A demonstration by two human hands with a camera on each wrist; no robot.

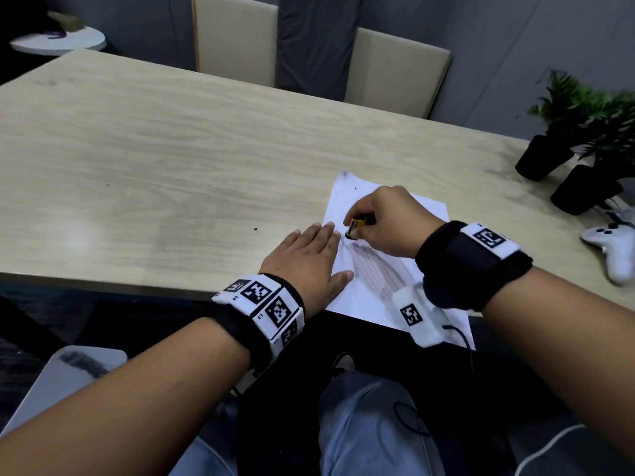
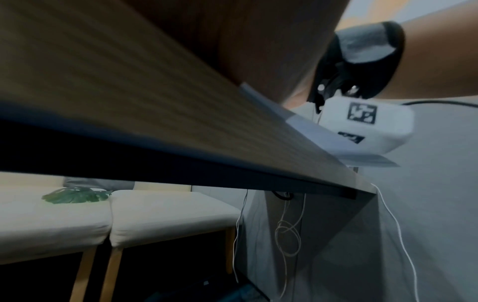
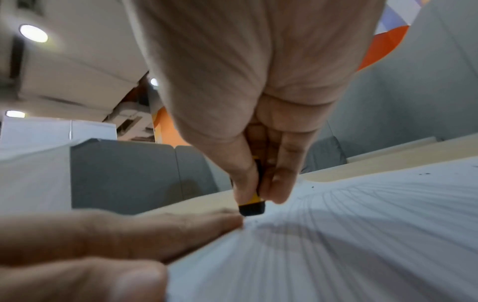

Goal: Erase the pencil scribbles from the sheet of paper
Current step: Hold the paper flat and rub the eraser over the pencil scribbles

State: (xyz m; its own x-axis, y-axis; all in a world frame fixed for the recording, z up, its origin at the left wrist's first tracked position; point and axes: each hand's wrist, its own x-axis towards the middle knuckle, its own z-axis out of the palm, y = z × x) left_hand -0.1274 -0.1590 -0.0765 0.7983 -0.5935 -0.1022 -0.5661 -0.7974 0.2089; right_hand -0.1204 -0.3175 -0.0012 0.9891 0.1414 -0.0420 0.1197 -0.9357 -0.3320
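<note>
A white sheet of paper lies at the near edge of the wooden table, its front part hanging over the edge. Grey pencil lines run across it, also seen as pencil lines in the right wrist view. My right hand pinches a small black eraser in a yellow sleeve, its black end down on the paper. My left hand lies flat with straight fingers on the sheet's left edge, its fingertips just beside the eraser.
Two potted plants in black pots stand at the table's right end, with a white game controller in front of them. Two beige chairs stand behind the table. Cables hang under it.
</note>
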